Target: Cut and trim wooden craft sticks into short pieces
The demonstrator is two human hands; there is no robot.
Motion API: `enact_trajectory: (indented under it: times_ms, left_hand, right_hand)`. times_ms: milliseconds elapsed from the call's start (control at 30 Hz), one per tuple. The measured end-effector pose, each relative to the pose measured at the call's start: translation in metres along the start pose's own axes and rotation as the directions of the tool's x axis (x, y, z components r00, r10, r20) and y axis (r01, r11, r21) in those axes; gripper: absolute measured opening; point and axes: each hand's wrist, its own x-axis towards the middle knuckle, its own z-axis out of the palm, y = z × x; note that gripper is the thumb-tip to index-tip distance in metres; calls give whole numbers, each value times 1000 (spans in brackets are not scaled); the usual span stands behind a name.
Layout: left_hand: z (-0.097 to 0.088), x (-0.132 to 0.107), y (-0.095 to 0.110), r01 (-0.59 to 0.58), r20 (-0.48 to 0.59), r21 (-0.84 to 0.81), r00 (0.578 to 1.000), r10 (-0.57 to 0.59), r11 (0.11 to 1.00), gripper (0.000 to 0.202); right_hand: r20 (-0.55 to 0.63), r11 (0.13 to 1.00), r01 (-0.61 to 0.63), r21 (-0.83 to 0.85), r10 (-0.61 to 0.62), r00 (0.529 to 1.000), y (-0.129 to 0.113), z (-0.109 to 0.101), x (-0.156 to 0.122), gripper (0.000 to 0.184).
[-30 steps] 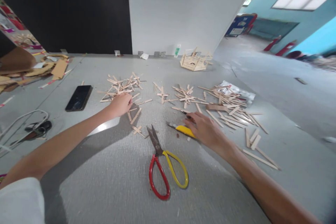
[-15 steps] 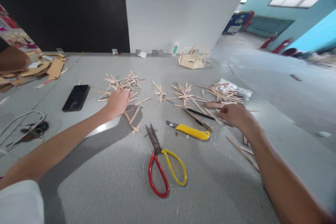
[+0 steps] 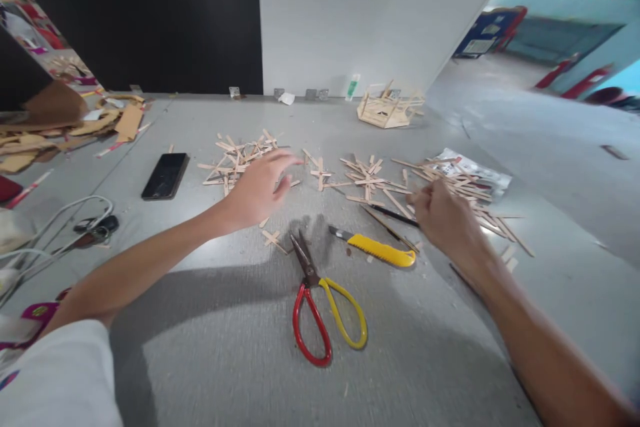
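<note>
My left hand (image 3: pixel 259 187) hovers above the grey floor with its fingers stretched out and slightly blurred, just right of a left heap of wooden sticks (image 3: pixel 235 157). My right hand (image 3: pixel 443 213) is curled with fingers pinched together over the edge of the right heap of sticks (image 3: pixel 460 187); what it pinches is hidden. Between the hands lie a yellow utility knife (image 3: pixel 376 248), a dark pencil (image 3: pixel 393 215) and red-and-yellow scissors (image 3: pixel 323 303). A middle cluster of sticks (image 3: pixel 367 177) lies beyond the knife.
A black phone (image 3: pixel 165 175) lies at left, with cables (image 3: pixel 60 227) and cardboard scraps (image 3: pixel 75 123) further left. A small stick-built model (image 3: pixel 386 110) stands near the white wall (image 3: pixel 360 13). A plastic packet (image 3: pixel 473 167) lies under the right heap.
My left hand lifted off the left heap and swung right with fingers opening. My right hand left the knife, went to the right heap, then drew slightly back toward the pencil.
</note>
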Motion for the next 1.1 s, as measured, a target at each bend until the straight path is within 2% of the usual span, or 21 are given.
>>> enact_trajectory:
  times_ms: [67,100,167,233,300,367,433,467,500,567,667,733,800,867,933,1000,1100]
  left_hand:
    - [-7,7,15,75,21,-174,997,-72,982,29]
    - [-10,11,21,124,16,-272,992,-125,954,27]
    - [-16,24,29,210,31,-477,974,-223,853,23]
    - [-23,38,32,307,86,-688,934,-347,658,21]
    - [-32,53,31,318,147,-838,914,-378,444,18]
    - [-44,65,29,259,116,-925,888,-444,277,18]
    - [-58,74,27,211,81,-955,861,-502,208,24]
    - [-64,78,26,154,18,-966,843,-538,208,27]
    - [-69,81,25,115,-22,-972,824,-566,206,29]
    - [-76,86,22,91,-55,-973,802,-595,213,34]
    - [-77,88,15,133,-54,-955,801,-596,266,35]
    - [-76,87,10,155,-50,-945,805,-591,290,36]
    - [-76,87,7,152,-57,-941,809,-585,301,33]
    - [-76,87,5,130,-65,-949,811,-581,288,28]
    - [-75,88,5,110,-53,-964,814,-579,244,25]
    - [-72,89,4,105,-32,-974,815,-579,201,25]
    - [-61,90,4,90,-28,-980,814,-580,175,16]
  right_hand:
    - [-44,996,82,16,-82,996,-20,6,-12,35]
    - [-40,986,166,33,-165,985,-30,10,-20,33]
    - [1,934,349,72,-350,937,-49,19,-40,25]
    - [37,762,630,151,-641,766,-65,30,-62,27]
    - [57,675,709,204,-731,680,-77,38,-85,28]
    - [76,571,784,242,-817,572,-86,44,-102,28]
    - [107,469,845,257,-883,458,-92,46,-111,31]
    - [122,453,855,254,-892,436,-92,46,-112,33]
    - [133,461,854,243,-887,442,-92,46,-111,33]
    - [127,527,824,206,-850,512,-88,47,-103,31]
    - [96,616,779,115,-787,609,-75,50,-84,30]
    - [97,711,703,0,-700,708,-64,53,-71,32]
    - [81,813,568,-124,-563,823,-54,57,-59,36]
    - [30,879,439,-187,-441,897,-46,59,-50,39]
    - [-23,910,371,-184,-381,924,-43,60,-46,40]
    - [-43,911,377,-165,-388,921,-44,61,-47,40]
    - [-2,844,513,-154,-520,854,-51,59,-53,39]
